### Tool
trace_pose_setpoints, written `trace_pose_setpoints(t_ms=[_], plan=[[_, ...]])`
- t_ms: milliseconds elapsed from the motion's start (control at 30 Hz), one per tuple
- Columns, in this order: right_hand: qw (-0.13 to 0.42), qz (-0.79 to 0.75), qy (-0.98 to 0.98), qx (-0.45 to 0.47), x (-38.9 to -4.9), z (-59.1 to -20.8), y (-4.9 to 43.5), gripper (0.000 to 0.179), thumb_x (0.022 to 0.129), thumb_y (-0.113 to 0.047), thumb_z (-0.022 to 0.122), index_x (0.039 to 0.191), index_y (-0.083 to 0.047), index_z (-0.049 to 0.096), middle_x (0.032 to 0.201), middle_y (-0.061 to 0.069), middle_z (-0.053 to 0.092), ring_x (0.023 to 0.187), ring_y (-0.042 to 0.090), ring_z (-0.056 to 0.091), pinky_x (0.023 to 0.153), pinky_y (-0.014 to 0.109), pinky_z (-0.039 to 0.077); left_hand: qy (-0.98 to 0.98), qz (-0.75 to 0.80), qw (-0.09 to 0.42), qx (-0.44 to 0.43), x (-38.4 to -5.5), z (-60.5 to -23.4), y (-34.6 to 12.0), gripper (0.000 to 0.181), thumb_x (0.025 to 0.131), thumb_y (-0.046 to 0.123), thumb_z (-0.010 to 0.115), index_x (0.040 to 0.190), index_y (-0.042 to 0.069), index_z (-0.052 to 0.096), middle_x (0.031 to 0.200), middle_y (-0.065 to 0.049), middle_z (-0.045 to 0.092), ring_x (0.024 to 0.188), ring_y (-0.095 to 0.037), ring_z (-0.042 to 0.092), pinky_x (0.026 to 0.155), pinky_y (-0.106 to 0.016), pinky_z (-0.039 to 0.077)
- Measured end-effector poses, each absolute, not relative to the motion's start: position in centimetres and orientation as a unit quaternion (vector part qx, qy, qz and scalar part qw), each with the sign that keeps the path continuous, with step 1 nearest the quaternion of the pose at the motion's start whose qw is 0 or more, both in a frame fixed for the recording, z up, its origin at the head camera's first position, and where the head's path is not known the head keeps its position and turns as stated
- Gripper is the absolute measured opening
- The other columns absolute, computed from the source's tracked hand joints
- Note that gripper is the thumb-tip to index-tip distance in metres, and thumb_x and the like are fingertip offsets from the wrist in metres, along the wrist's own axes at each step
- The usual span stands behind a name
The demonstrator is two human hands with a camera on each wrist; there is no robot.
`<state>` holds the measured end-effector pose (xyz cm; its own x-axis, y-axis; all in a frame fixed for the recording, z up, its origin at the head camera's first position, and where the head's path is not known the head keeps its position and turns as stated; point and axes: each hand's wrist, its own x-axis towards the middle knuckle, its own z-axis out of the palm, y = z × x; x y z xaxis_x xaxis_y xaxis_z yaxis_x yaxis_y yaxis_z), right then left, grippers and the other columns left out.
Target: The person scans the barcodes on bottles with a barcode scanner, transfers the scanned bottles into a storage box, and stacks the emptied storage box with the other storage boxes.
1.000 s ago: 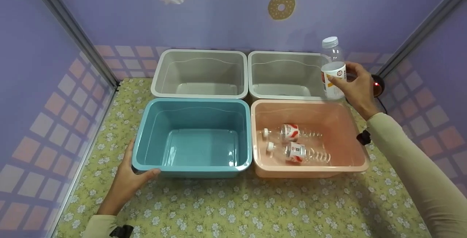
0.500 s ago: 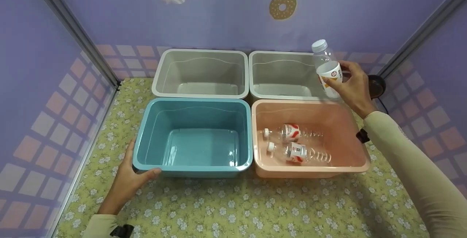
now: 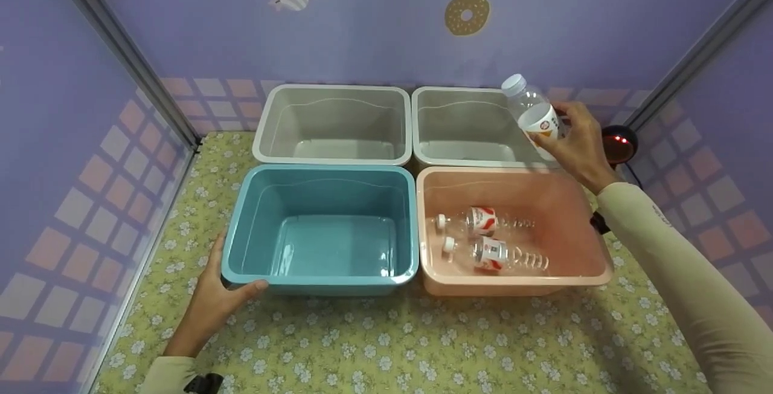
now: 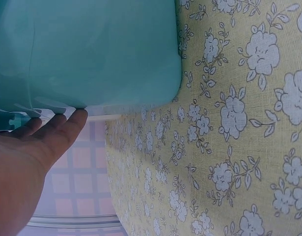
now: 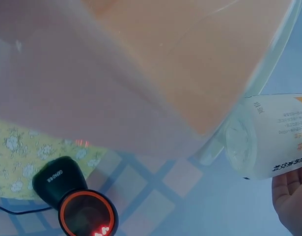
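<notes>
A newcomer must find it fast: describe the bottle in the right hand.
Start at the back-right grey bin. Near its right side, the right hand holds a tilted, white-capped clear bottle. Unlike the two bottles lying in the peach bin, it is held aloft.

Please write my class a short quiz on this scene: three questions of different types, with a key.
1. Identify: what does the right hand hold?
2. Count: how many items lie inside the peach bin?
3. True or false: the left hand is touching the peach bin.

Key
1. A clear bottle with a white cap.
2. Two: a nearer bottle and a farther bottle.
3. False; it is touching the blue bin.
</notes>
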<state>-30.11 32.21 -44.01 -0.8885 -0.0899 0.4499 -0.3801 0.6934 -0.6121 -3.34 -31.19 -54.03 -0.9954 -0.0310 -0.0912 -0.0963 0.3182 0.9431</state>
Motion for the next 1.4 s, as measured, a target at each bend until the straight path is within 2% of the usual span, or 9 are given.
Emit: trace_pose_setpoints(t_ms=[67, 200, 367, 500, 667, 733, 1000, 1200, 1400], plan=[[0.197, 0.370, -0.897, 0.144, -30.3, -44.1, 32.2, 0.065, 0.086, -0.001, 0.094, 0.145, 0.004, 0.065, 0.132, 0.025, 0.064, 0.122, 0.041, 0.062, 0.096, 0.038, 0.048, 0.814, 0.579, 0.030, -0.041, -3.3, -54.0, -31.2, 0.123, 0.098, 0.021, 0.086, 0.178, 0.034, -0.007, 0.179, -0.026, 0.020, 0.153, -0.053, 0.042, 0.105, -0.039, 0.056], [0.190, 0.366, -0.896, 0.167, -30.5, -44.3, 32.2, 0.062, 0.084, 0.001, 0.094, 0.140, 0.006, 0.068, 0.129, 0.025, 0.066, 0.119, 0.040, 0.062, 0.096, 0.034, 0.046, 0.819, 0.572, 0.031, -0.042, -3.3, -54.0, -31.1, 0.123, 0.099, 0.022, 0.085, 0.178, 0.031, -0.008, 0.180, -0.027, 0.017, 0.156, -0.054, 0.038, 0.112, -0.059, 0.049], [0.176, 0.344, -0.903, 0.185, -30.9, -44.5, 32.2, 0.057, 0.084, 0.003, 0.093, 0.135, 0.008, 0.068, 0.127, 0.026, 0.065, 0.114, 0.035, 0.060, 0.092, 0.037, 0.044, 0.822, 0.567, 0.028, -0.041, -3.4, -53.9, -31.1, 0.123, 0.099, 0.022, 0.085, 0.178, 0.031, -0.008, 0.180, -0.025, 0.015, 0.157, -0.053, 0.036, 0.114, -0.062, 0.047], [0.165, 0.333, -0.908, 0.192, -31.1, -44.6, 32.2, 0.058, 0.083, 0.005, 0.092, 0.136, 0.009, 0.067, 0.126, 0.027, 0.065, 0.112, 0.035, 0.059, 0.091, 0.039, 0.045, 0.819, 0.572, 0.029, -0.039, -3.4, -53.9, -31.1, 0.123, 0.099, 0.021, 0.086, 0.178, 0.033, -0.007, 0.181, -0.025, 0.014, 0.157, -0.053, 0.036, 0.114, -0.057, 0.048], [0.151, 0.329, -0.910, 0.200, -31.3, -44.7, 32.0, 0.061, 0.083, 0.005, 0.091, 0.139, 0.008, 0.066, 0.129, 0.026, 0.064, 0.113, 0.036, 0.059, 0.091, 0.041, 0.046, 0.816, 0.576, 0.030, -0.038, -3.4, -54.0, -31.2, 0.122, 0.099, 0.021, 0.085, 0.178, 0.033, -0.006, 0.180, -0.025, 0.016, 0.155, -0.052, 0.038, 0.104, -0.028, 0.052], [0.151, 0.327, -0.909, 0.209, -31.5, -44.7, 31.9, 0.061, 0.083, 0.006, 0.092, 0.138, 0.009, 0.066, 0.129, 0.027, 0.065, 0.114, 0.037, 0.059, 0.092, 0.044, 0.047, 0.816, 0.575, 0.030, -0.039, -3.3, -54.0, -31.2, 0.122, 0.099, 0.021, 0.086, 0.178, 0.033, -0.006, 0.180, -0.026, 0.016, 0.155, -0.052, 0.039, 0.101, -0.022, 0.051], [0.150, 0.302, -0.909, 0.245, -32.3, -45.0, 31.3, 0.059, 0.081, 0.005, 0.094, 0.133, 0.013, 0.067, 0.131, 0.028, 0.066, 0.120, 0.042, 0.061, 0.102, 0.057, 0.049, 0.814, 0.578, 0.031, -0.042, -3.2, -54.1, -31.3, 0.123, 0.099, 0.021, 0.086, 0.178, 0.035, -0.007, 0.179, -0.027, 0.019, 0.153, -0.053, 0.042, 0.099, -0.024, 0.053], [0.148, 0.281, -0.910, 0.266, -32.7, -45.1, 30.8, 0.061, 0.081, 0.005, 0.095, 0.134, 0.014, 0.066, 0.135, 0.031, 0.065, 0.126, 0.048, 0.058, 0.108, 0.060, 0.045, 0.814, 0.580, 0.024, -0.031, -3.1, -54.2, -31.3, 0.122, 0.099, 0.018, 0.084, 0.178, 0.032, -0.006, 0.178, -0.028, 0.019, 0.151, -0.055, 0.043, 0.096, -0.022, 0.054], [0.128, 0.277, -0.911, 0.279, -32.8, -45.4, 30.4, 0.063, 0.080, 0.006, 0.095, 0.136, 0.013, 0.066, 0.136, 0.029, 0.064, 0.128, 0.047, 0.057, 0.109, 0.061, 0.046, 0.804, 0.593, 0.019, -0.026, -3.3, -54.2, -31.1, 0.121, 0.098, 0.015, 0.085, 0.179, 0.033, -0.004, 0.178, -0.027, 0.020, 0.150, -0.055, 0.045, 0.095, -0.023, 0.057]])
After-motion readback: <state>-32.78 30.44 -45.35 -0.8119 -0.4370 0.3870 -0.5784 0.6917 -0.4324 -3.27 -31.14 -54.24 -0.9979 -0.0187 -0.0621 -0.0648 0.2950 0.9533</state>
